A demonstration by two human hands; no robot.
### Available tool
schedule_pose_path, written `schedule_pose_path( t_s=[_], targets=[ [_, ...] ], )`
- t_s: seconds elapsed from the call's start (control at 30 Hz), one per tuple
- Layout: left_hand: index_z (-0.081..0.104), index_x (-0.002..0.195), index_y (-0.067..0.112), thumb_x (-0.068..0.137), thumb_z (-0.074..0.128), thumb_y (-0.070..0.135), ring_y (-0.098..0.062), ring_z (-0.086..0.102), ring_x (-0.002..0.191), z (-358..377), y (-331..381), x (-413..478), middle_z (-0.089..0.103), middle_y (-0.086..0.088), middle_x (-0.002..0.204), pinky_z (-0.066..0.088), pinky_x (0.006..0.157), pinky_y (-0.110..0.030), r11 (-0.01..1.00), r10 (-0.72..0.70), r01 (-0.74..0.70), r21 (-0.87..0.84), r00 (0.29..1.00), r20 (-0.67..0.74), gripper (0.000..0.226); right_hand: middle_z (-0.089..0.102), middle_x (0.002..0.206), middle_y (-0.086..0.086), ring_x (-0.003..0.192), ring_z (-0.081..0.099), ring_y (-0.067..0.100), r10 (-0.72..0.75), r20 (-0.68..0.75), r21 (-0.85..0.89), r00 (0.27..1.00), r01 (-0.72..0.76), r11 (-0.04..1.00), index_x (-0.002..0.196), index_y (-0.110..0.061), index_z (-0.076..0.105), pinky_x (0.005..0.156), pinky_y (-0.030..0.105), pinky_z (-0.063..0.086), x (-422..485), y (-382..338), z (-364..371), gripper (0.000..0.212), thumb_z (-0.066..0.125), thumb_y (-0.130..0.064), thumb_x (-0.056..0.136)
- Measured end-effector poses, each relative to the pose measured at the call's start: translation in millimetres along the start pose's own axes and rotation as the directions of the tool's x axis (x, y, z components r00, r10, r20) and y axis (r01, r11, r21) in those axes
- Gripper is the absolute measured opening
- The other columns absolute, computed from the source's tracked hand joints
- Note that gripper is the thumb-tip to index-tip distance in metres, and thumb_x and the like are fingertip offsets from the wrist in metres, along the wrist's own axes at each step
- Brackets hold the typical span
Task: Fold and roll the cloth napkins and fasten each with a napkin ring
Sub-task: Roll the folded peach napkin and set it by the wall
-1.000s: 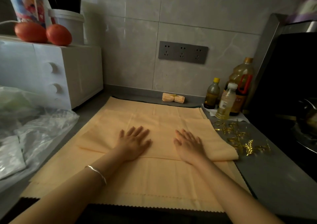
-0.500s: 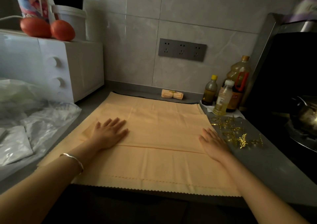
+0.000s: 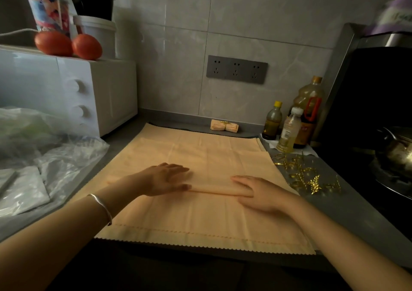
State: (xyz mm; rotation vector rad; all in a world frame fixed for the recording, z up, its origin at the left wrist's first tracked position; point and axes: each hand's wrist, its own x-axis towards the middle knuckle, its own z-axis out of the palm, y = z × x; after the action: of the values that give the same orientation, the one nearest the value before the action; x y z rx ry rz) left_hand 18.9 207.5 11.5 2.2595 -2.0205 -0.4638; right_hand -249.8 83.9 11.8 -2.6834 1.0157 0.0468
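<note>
A pale orange cloth napkin [image 3: 200,219] lies spread on the grey counter, with its far part folded over toward me along a crease at mid-cloth. My left hand [image 3: 165,180] lies flat on the fold, fingers straight and pointing right. My right hand [image 3: 258,192] presses flat on the fold's right part, fingers pointing left. Both hands sit close together near the crease. A finished rolled napkin [image 3: 224,126] with a gold ring rests by the back wall. Several gold leaf-shaped napkin rings [image 3: 307,177] lie scattered on the counter right of the cloth.
A white oven [image 3: 66,94] carrying two tomatoes and tubs stands at the left, with crumpled plastic bags [image 3: 44,156] in front of it. Three oil bottles [image 3: 292,125] stand at the back right. A stove with a metal pot [image 3: 396,150] is at the far right.
My hands had slid apart along the fold to its ends half a second ago; now both have come back toward the middle and lie flat near the crease.
</note>
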Motion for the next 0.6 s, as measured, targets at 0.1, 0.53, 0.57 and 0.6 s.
schedule_pose_path(
  t_s=[0.1,0.53,0.57,0.6],
  targets=[
    [0.02,0.147,0.037,0.09,0.044,0.057,-0.017,0.021,0.14,2.9,1.2,-1.9,0.024,0.009,0.153,0.024,0.114,-0.04,0.995,0.039,-0.036,0.09,0.999,-0.022,0.065,0.024,0.154,-0.01,0.14,0.026,0.01,0.007,-0.017,-0.05,1.0,-0.008,0.999,0.148,-0.031,0.025,0.111,0.022,0.021,2.2,-3.1,-0.4,0.059,0.047,-0.029,0.094],
    [0.045,0.137,0.024,0.102,0.033,0.022,-0.017,0.047,0.123,-36.4,22.0,-23.8,0.05,0.002,0.137,0.035,0.103,-0.031,0.999,-0.021,0.018,0.05,0.999,0.047,0.037,0.062,0.095,0.005,0.09,0.056,0.021,-0.019,0.086,-0.008,0.996,0.019,1.0,0.091,-0.016,0.062,0.08,0.033,0.043,5.1,2.9,-32.5,0.027,0.038,-0.004,0.093],
    [0.045,0.137,0.022,0.102,0.032,0.027,-0.017,0.046,0.123,-44.1,24.3,-28.5,0.049,0.001,0.137,0.033,0.104,-0.031,0.998,-0.034,0.028,0.056,0.994,0.102,0.037,0.058,0.087,0.003,0.083,0.053,0.018,-0.043,0.112,-0.002,0.993,0.043,0.999,0.08,-0.017,0.058,0.076,0.032,0.041,0.2,0.6,-41.1,0.026,0.039,-0.006,0.094],
    [0.043,0.138,0.022,0.102,0.032,0.033,-0.017,0.046,0.124,-52.2,26.1,-32.2,0.048,0.001,0.138,0.032,0.104,-0.032,0.997,-0.059,0.048,0.067,0.985,0.165,0.039,0.055,0.082,0.0,0.079,0.05,0.014,-0.067,0.143,0.014,0.987,0.066,0.998,0.075,-0.02,0.054,0.075,0.031,0.04,-4.0,-1.3,-50.1,0.027,0.041,-0.008,0.096]
  ],
)
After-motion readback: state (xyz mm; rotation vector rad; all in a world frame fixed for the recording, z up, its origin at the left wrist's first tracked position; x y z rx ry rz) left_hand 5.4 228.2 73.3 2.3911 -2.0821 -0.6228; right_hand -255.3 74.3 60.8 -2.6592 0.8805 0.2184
